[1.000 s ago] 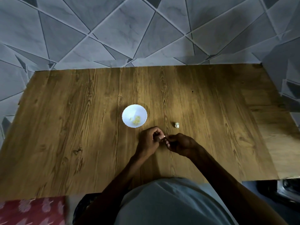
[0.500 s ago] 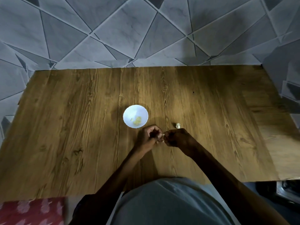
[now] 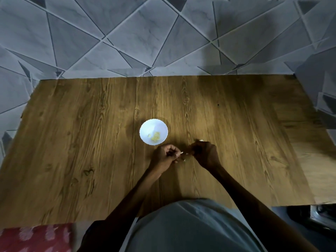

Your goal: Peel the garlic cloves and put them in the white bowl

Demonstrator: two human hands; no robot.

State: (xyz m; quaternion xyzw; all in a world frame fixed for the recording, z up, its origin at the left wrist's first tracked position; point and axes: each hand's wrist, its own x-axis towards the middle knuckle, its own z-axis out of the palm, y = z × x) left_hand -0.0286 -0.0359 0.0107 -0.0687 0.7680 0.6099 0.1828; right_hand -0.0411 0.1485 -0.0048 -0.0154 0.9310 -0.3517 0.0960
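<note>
The white bowl (image 3: 145, 129) stands on the wooden table (image 3: 91, 160), with a few yellowish peeled garlic pieces (image 3: 155, 138) inside. Just in front of it my two hands meet. My left hand (image 3: 165, 158) has its fingers curled and pinches a small pale garlic clove (image 3: 181, 152) at its fingertips. My right hand (image 3: 204, 153) pinches the clove's other end from the right. A tiny white scrap of skin (image 3: 184, 160) shows just below the fingertips. Another unpeeled clove (image 3: 201, 140) peeks out behind my right hand.
The table ends at a grey tiled wall (image 3: 163, 42) at the back. A red patterned cloth (image 3: 34, 239) lies at the near left corner. A dark object (image 3: 323, 215) sits below the table's near right edge.
Both hands shifted slightly away from me, closer to the bowl, and drew a little apart. My right hand now covers most of the loose clove on the table. A scrap of skin appeared below the fingers.
</note>
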